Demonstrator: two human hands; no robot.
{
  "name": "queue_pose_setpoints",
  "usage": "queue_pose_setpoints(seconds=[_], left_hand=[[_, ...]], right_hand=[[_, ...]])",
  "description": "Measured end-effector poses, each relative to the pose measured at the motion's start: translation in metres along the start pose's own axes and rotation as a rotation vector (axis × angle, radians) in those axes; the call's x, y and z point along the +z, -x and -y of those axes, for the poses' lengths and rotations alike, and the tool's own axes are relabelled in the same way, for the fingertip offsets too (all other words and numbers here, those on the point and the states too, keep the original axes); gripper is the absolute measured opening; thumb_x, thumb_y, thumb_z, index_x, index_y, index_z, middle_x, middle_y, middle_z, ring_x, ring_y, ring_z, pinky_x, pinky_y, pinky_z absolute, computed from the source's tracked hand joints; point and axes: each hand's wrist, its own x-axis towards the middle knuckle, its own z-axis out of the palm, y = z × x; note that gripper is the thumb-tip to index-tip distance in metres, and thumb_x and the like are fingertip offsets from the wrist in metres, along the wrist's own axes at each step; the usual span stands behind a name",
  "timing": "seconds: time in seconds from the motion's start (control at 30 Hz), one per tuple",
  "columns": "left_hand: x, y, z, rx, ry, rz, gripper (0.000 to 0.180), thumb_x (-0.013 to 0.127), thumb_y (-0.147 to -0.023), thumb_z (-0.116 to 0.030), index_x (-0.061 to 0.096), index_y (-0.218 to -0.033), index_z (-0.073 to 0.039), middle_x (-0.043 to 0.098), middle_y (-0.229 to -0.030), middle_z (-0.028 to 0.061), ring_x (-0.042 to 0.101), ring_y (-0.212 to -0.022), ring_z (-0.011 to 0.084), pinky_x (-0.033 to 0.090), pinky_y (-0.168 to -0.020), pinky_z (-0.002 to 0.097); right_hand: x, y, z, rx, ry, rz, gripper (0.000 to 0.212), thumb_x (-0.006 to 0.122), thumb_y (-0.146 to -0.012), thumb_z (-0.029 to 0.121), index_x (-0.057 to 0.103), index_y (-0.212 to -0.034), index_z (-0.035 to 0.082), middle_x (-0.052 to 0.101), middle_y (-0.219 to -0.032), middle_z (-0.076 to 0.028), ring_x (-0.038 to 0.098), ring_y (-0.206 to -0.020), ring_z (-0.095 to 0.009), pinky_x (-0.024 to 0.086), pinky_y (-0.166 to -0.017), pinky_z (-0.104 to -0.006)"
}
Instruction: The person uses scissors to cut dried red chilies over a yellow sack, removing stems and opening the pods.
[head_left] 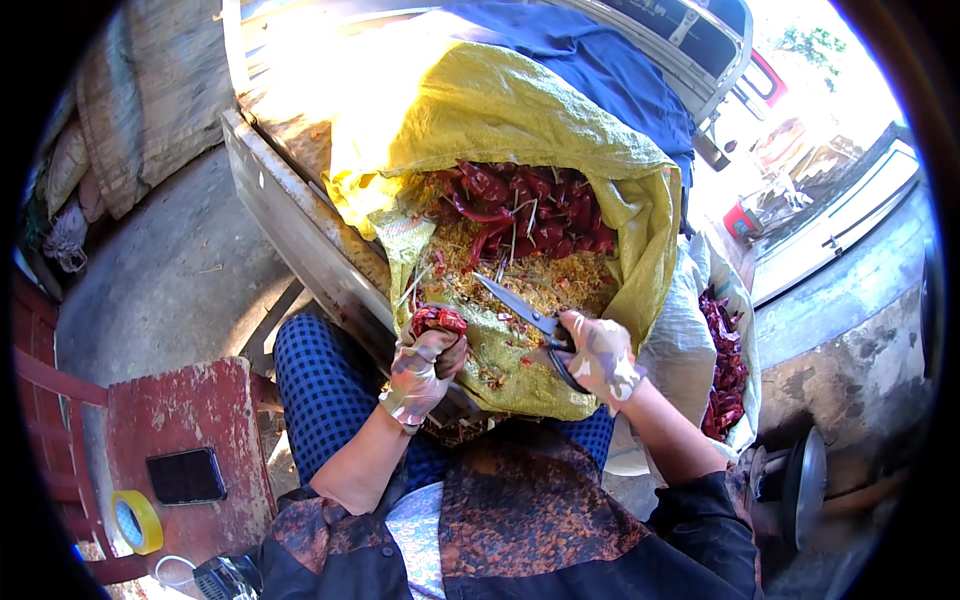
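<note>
My left hand (425, 372), in a patterned glove, is closed around a dried red chili (440, 319) that pokes out above the fingers. To its right, my right hand (604, 360), gloved the same way, grips a pair of scissors (518, 306) by the handles. The scissor blades point up and left, over the opening of a yellow woven sack (520, 110). Inside the sack lies a heap of dried red chilies (535, 205), with yellowish seeds and stem bits (465, 270) spread in front of it. How far the blades are parted is hard to tell.
A metal-edged cart bed (310, 215) holds the sack. On the right stands a white sack (690, 330) with more red chilies (725, 375). A worn red chair (190, 400) at left carries a phone (187, 476) and a yellow tape roll (137, 522). Blue cloth (590, 50) lies behind.
</note>
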Motion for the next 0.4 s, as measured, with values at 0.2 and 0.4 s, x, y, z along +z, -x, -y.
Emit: queue_pose_setpoints(seconds=[0.2,0.4], left_hand=[[0.02,-0.002,-0.011,-0.01,-0.046,0.009,0.012,0.061,-0.084,-0.012,0.051,-0.085,-0.006,0.04,-0.065,0.0015,0.036,-0.053,0.0108,0.03,-0.045,0.0236],[0.026,0.001,-0.013,-0.125,-0.148,-0.074,0.012,0.058,-0.083,-0.015,0.055,-0.092,-0.007,0.058,-0.08,0.0061,0.053,-0.064,0.0142,0.039,-0.05,0.0253]], right_hand=[[-0.015,-0.027,-0.034,-0.072,0.311,0.051,0.039,0.068,-0.077,0.036,0.063,-0.099,0.004,0.066,-0.083,-0.015,0.065,-0.082,-0.034,0.051,-0.072,-0.0423],[-0.039,-0.06,-0.01,-0.245,0.308,0.016,0.028,0.06,-0.084,0.031,0.063,-0.096,0.007,0.064,-0.093,-0.015,0.063,-0.085,-0.033,0.051,-0.074,-0.0413]])
